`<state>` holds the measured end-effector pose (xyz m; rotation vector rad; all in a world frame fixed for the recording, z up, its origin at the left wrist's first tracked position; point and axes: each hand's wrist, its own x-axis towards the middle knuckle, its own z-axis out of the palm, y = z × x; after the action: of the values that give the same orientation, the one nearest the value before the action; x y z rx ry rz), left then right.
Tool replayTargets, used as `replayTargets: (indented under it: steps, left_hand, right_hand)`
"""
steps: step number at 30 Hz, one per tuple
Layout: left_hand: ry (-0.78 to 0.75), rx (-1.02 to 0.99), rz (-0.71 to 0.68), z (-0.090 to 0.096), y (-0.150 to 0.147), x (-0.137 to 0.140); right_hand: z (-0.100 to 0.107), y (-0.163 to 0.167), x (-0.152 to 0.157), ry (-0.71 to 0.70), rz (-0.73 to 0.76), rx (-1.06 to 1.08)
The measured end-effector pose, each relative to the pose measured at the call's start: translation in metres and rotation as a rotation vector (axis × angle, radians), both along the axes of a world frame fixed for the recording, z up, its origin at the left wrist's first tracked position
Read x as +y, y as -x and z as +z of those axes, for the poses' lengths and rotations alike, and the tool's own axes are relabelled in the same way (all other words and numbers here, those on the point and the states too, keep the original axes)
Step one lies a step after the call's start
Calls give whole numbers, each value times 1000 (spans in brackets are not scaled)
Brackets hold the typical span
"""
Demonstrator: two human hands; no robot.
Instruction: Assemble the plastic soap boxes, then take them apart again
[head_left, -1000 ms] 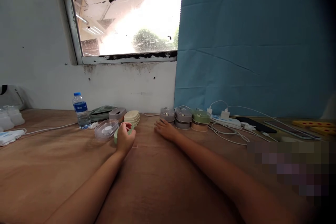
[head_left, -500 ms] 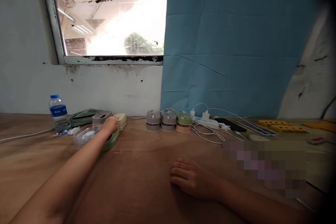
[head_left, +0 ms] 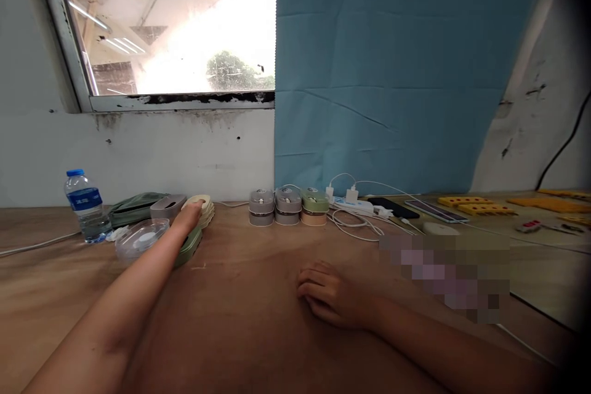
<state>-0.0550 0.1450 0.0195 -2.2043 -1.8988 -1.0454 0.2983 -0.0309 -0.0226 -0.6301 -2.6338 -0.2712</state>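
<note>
My left hand reaches to the far left of the table, its fingers closed on the stack of cream-coloured oval pieces; most of the fingertips are hidden. Under the wrist lies a green oval part. Beside the forearm are a clear plastic cover and a grey oval piece with a slot. My right hand rests on the tabletop, fingers loosely bent and a little apart, with nothing visible in it.
Three small oval boxes with clear tops, two grey and one green and orange, stand by the wall. A water bottle and green pouch are left. Rightward lie a power strip, cables, phones and yellow blocks.
The view has turned slightly to the right. The cream stack leans a little more under my left hand. My right hand's fingers have curled slightly, staying on the table.
</note>
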Motion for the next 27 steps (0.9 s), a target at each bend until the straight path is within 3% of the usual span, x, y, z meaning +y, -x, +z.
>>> replayTargets:
  steps: [5,7,9,13,16,19,22,24,27]
  left_hand:
    - [-66,-13,-155,16,-22,-47]
    - [-38,-117,-370,16,-35,-81]
    - [110,-196,-636,9,-49,-118]
    - [307,-194,-808,-11,-66,-169]
    - [260,-159,-843,-18,-66,-175]
    - [84,-203,-758,-19,-52,-160]
    - [-53,-167,-388,-25,-25,-135]
    - [-57,-88,-189,-32,-4,-121]
    - [85,-12,-66,-41,20,-108]
  right_hand:
    - [-2,-4,-2,-173,-21,17]
    - [-3,-4,-2,-241,-37,35]
    - [-2,-2,-3,-275,-53,47]
    - [2,6,-5,-209,-40,27]
    - [6,8,-7,-58,-53,6]
    - [8,7,-7,82,-84,11]
    - [7,5,-7,154,-95,35]
    - [6,4,-7,168,-90,47]
    - [5,5,-8,172,-80,49]
